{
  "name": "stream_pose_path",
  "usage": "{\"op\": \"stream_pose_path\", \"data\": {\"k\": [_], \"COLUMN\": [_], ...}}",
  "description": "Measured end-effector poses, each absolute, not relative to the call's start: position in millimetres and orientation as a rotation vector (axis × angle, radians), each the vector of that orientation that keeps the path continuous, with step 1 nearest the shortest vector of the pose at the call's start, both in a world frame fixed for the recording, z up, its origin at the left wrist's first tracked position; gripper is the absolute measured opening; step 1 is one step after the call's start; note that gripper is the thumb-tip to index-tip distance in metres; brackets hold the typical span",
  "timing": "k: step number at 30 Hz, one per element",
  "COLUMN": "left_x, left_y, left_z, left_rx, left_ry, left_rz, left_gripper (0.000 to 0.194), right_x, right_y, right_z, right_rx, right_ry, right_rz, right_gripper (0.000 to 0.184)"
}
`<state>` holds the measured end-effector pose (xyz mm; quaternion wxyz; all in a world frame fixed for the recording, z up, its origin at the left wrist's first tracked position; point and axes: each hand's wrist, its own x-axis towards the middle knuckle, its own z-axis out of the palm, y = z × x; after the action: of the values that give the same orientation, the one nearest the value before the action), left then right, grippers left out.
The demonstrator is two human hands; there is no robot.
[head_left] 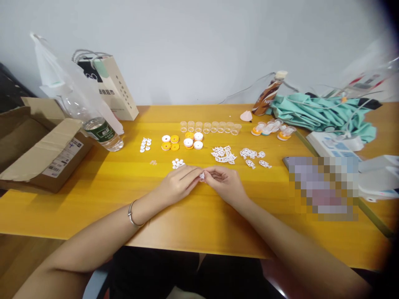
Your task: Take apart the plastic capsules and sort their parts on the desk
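My left hand [181, 180] and my right hand [224, 182] meet fingertip to fingertip over the table's middle. Between them they pinch a small white plastic piece [202, 176], mostly covered by the fingers. Just beyond my left hand lies a cluster of small white round parts [178, 162]. Flat white openwork pieces [223, 154] are heaped past my right hand, with more fish-shaped ones [250, 153] to their right. Orange and white discs [170, 142] sit farther back, before a row of clear plastic cups [206, 127].
On the left stand a cardboard box [67, 147], a water bottle [104, 133] and a paper bag [118, 89]. Assembled orange-and-clear pieces [271, 128], a brown drink bottle [268, 94], green cloth [321, 112] and a blurred-out phone [321, 187] lie right. White stemmed parts [145, 145] and tiny rings [153, 162] lie left of centre.
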<state>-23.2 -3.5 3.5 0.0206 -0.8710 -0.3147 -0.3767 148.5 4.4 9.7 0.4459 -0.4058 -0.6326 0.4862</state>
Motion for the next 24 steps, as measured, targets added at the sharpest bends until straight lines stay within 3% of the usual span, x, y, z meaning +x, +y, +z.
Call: {"op": "stream_pose_path", "data": {"k": [11,24], "left_x": [-20.2,-22.0], "left_y": [-5.8,-5.8], "left_z": [4.2,5.6], "left_rx": [-2.693,-2.747], "left_ry": [-0.915,-0.95], "left_rz": [-1.117,-1.239], "left_gripper": [0.026,0.029], "right_x": [148.8,150.7], "right_y": [3.4,11.4], "right_z": [6.7,10.0], "right_rx": [-1.069,-1.078], "right_ry": [-1.66,-1.544], "right_rz": [1.013,1.231], "right_gripper": [0.01,0.009]}}
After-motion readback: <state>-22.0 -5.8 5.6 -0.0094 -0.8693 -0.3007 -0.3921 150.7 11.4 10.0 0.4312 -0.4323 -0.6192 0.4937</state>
